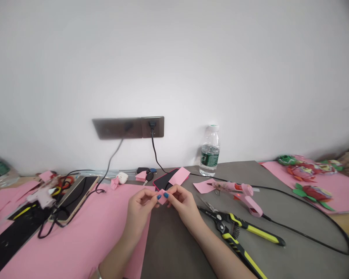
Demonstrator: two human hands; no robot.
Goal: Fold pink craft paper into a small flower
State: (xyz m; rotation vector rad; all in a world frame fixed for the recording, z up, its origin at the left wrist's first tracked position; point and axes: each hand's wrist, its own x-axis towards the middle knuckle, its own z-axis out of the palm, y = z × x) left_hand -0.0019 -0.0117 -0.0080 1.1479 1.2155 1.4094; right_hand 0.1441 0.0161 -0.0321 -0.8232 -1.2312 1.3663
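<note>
A small folded piece of pink paper [162, 197] is held between both hands at the middle of the view. My left hand [141, 207] pinches its left side, thumb and fingertips together. On the right side, my right hand [182, 203] grips the same piece in a pinch. Just beyond the hands lies a dark phone with a pink edge [163, 181], and a pink paper rectangle [179, 176] rests across it. A large pink sheet [104, 217] spreads under and left of my left hand.
Right of the hands are yellow-black pliers [221, 223], a pink glue gun [247, 193] with its cord, and a water bottle [209, 153]. Paper flowers [317, 192] lie far right. At left are a phone [75, 197], cables and scissors [68, 181]. A wall stands behind.
</note>
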